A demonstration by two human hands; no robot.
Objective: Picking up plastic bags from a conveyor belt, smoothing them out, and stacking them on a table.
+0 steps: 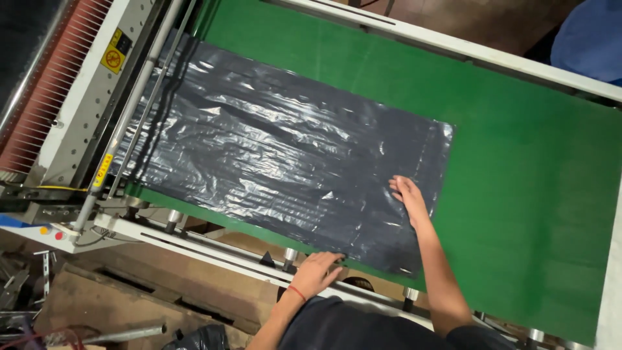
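A large sheet of black plastic (278, 162) lies flat and wrinkled on a green conveyor belt (518, 168) that runs across the middle of the frame from upper left to lower right. The sheet's left end reaches under the rollers and rods of a white machine (84, 97) in the upper left of the frame, and its right edge ends about mid-belt.

The person's right hand (408, 198), right of centre, lies open and flat on the plastic near its right edge, fingers spread, pressing down rather than gripping. The left hand (317, 272), in the lower middle of the frame, rests at the near edge of the belt with its fingers on the sheet's lower edge; whether they pinch the plastic or only touch it cannot be told. A red band circles that wrist.

Below the belt's white frame (214, 249), in the lower left, sit brown boards (129, 291) and a metal bar (123, 334). Blue cloth (589, 39) shows in the upper right corner.
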